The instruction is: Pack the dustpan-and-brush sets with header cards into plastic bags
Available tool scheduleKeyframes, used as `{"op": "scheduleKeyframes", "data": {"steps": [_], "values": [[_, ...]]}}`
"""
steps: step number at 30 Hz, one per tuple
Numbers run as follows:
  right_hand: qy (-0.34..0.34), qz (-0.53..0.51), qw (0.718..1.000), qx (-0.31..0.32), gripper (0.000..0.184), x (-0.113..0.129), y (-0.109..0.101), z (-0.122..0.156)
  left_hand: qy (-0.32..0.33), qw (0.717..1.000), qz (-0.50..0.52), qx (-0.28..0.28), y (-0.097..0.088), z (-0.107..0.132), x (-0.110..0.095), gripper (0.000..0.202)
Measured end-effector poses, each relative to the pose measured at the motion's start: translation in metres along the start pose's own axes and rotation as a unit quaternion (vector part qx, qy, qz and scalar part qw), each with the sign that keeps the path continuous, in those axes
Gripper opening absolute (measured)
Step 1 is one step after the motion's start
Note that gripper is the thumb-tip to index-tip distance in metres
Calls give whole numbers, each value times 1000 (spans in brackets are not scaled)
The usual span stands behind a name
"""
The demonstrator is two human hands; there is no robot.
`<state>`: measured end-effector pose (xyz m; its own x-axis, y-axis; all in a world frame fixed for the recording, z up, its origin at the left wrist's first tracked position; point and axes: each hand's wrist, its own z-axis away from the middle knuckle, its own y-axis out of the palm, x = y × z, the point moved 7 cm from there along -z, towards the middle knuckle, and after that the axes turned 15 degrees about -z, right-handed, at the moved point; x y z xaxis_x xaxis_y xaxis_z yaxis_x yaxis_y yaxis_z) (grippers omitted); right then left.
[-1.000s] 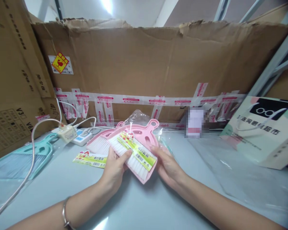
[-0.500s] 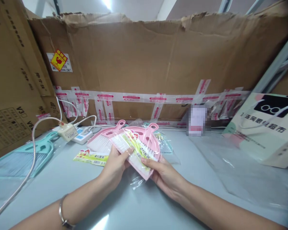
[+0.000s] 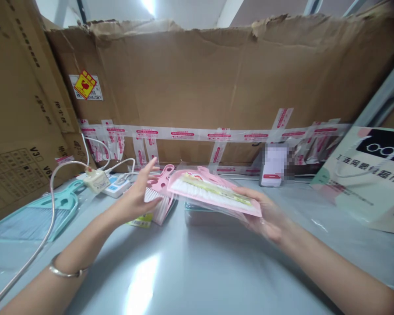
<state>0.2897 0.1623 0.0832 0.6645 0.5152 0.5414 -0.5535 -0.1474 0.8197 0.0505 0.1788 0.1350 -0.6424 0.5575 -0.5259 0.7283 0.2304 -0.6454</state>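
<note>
My right hand (image 3: 262, 214) grips a pink dustpan and brush set (image 3: 213, 192) in a clear bag by its right end, thumb on top. The set is held tilted above the table, with a yellow-green label inside the bag. My left hand (image 3: 139, 197) is off it, fingers spread. Close behind the left hand lies another pink dustpan (image 3: 164, 179) with white bristles, and a yellow-green label card (image 3: 144, 220) is partly covered by that hand. Under the held set, a bagged teal item (image 3: 197, 208) shows in part.
A teal dustpan set (image 3: 49, 210) lies at the left, crossed by a white cable (image 3: 53, 192). Behind are a plug adapter (image 3: 96, 180) and power strip (image 3: 118, 186). A phone (image 3: 272, 170) leans against the big carton (image 3: 190, 83). A paper bag (image 3: 367, 175) stands at the right.
My left hand has let go of the bagged pink set and moved left, its fingers opening. My right hand has swung the set to the right and tipped it flatter.
</note>
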Motion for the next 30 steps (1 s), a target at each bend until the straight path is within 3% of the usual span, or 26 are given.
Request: {"op": "scheduleKeyframes", "data": {"steps": [2, 6, 10, 16, 21, 25, 27, 30], "values": [[25, 25, 999, 9, 42, -2, -1, -2, 36, 999, 28, 18, 14, 1, -9, 78], [12, 25, 998, -49, 32, 4, -19, -10, 112, 992, 18, 53, 34, 6, -31, 29], [-28, 46, 991, -120, 34, 15, -35, -8, 125, 990, -11, 58, 43, 10, -31, 30], [-53, 140, 987, -62, 42, 30, -34, -3, 87, 995, -2, 55, 46, 11, -28, 29], [-91, 222, 965, -109, 89, 42, -61, 4, 48, 994, 4, 95, 59, 17, -20, 26], [-93, 329, 938, -58, 107, 34, -70, 17, 39, 995, -4, 95, 67, 21, -10, 22], [-124, 376, 918, -36, 97, 30, -68, 22, 23, 997, 17, 74, 67, 20, -5, 20], [-190, 445, 874, -39, 61, 25, -62, 18, -11, 998, 41, 52, 67, 19, -1, 18]]}}
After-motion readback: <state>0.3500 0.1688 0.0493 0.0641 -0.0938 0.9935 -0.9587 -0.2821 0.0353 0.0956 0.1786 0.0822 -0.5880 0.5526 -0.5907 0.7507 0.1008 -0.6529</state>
